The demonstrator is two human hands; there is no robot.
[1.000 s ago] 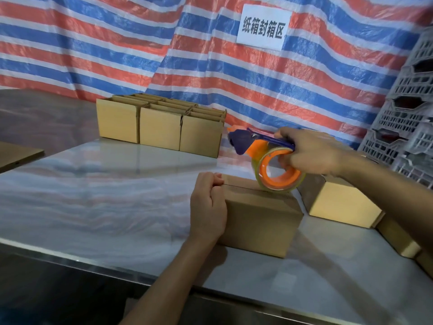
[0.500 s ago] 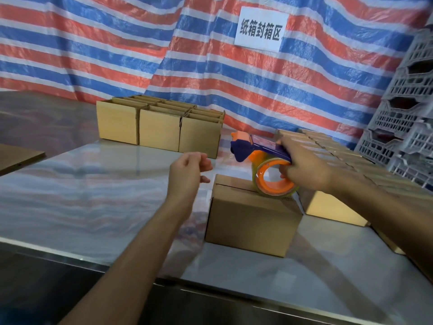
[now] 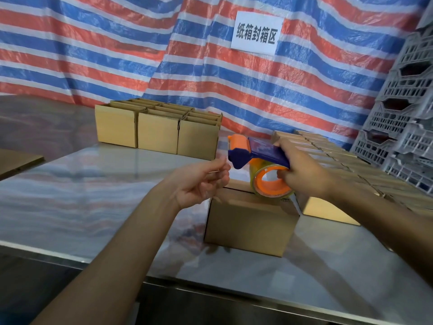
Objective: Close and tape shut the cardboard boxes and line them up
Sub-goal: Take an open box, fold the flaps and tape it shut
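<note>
A small cardboard box [image 3: 248, 221] stands on the shiny table [image 3: 93, 188] in front of me, its top flaps folded down with a seam showing. My right hand [image 3: 302, 174] grips a blue and orange tape dispenser [image 3: 257, 158], whose tape roll rests on the box's top near the right end. A strip of clear tape hangs down the box's right side. My left hand [image 3: 199, 181] hovers in the air just left of the box with fingers loosely curled, holding nothing.
A block of several boxes [image 3: 157, 132] stands at the back left. More boxes [image 3: 339, 165] fill the right side behind the dispenser. Grey plastic crates [image 3: 407, 109] are stacked at the far right. A striped tarp with a white sign [image 3: 256, 31] hangs behind. Flat cardboard [image 3: 16, 161] lies at the left edge.
My left hand has let go of the box's left end and lifted up and leftward, its fingers loosening. The dispenser stays on the box top in my right hand.
</note>
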